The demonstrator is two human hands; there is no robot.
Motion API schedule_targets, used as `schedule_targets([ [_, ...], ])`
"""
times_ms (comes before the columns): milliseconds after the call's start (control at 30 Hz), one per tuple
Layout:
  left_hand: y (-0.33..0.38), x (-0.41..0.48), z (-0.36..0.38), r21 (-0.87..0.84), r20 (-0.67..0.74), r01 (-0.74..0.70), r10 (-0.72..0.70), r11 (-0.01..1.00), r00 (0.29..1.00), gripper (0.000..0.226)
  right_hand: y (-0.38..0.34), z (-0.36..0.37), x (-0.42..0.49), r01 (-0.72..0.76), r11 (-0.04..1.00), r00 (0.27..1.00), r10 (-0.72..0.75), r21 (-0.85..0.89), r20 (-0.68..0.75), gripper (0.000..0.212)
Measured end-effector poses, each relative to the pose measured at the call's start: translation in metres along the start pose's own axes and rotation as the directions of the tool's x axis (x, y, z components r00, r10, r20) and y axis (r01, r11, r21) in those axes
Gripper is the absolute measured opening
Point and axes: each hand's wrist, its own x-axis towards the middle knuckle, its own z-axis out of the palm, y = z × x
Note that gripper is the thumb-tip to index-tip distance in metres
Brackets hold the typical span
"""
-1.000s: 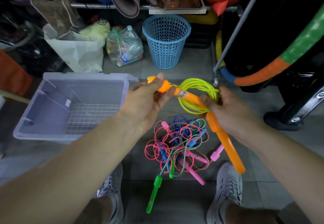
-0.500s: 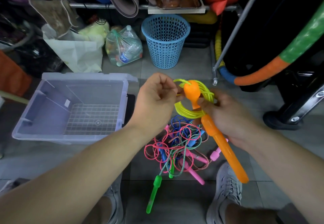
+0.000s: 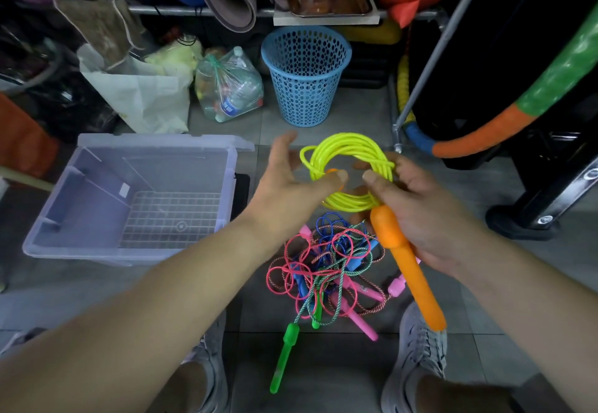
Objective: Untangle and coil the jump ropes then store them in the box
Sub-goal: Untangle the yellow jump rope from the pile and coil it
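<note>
If my right hand [image 3: 430, 218] slackens, the loops of the yellow coil [image 3: 343, 150] could spring apart and drop onto the tangled pile [image 3: 323, 267] right of the box [image 3: 97, 251], since I see nothing binding them. That hand is clamped round the coil's side and the orange handle [image 3: 407, 267], which juts toward me. My left hand [image 3: 284, 186] is spread wide, fingers straight, only its thumb touching the coil. The coil hangs in the air right of the box, not inside.

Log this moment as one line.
right hand: grips yellow rope coil and orange handle | left hand: open, thumb at coil | box: no ropes inside | tangled pile: on floor
</note>
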Motion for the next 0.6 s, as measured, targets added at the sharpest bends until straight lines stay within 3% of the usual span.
schedule_targets([
  [100, 0.007, -0.002, -0.004, -0.18, 0.216, -0.039, 0.078, 0.983, 0.973, 0.032, -0.003, 0.0, -0.001, -0.012, 0.998, 1.0, 0.013, 0.06, -0.019, 0.01],
  [200, 0.009, -0.006, -0.005, -0.128, 0.271, -0.121, 0.153, 0.984, 0.95, 0.019, -0.006, -0.001, -0.002, -0.01, 0.998, 0.999, 0.012, 0.06, -0.03, 0.012],
  [433, 0.002, -0.007, 0.0, 0.105, 0.337, -0.132, 0.089, 0.986, 0.937, 0.036, -0.01, -0.015, 0.005, -0.022, 0.989, 0.983, 0.047, 0.144, -0.177, 0.021],
  [600, -0.005, 0.005, -0.003, 0.372, 0.158, -0.039, -0.021, 0.927, 0.987, 0.07, -0.006, -0.023, 0.009, 0.013, 1.0, 0.959, -0.009, 0.014, -0.282, 0.015],
])
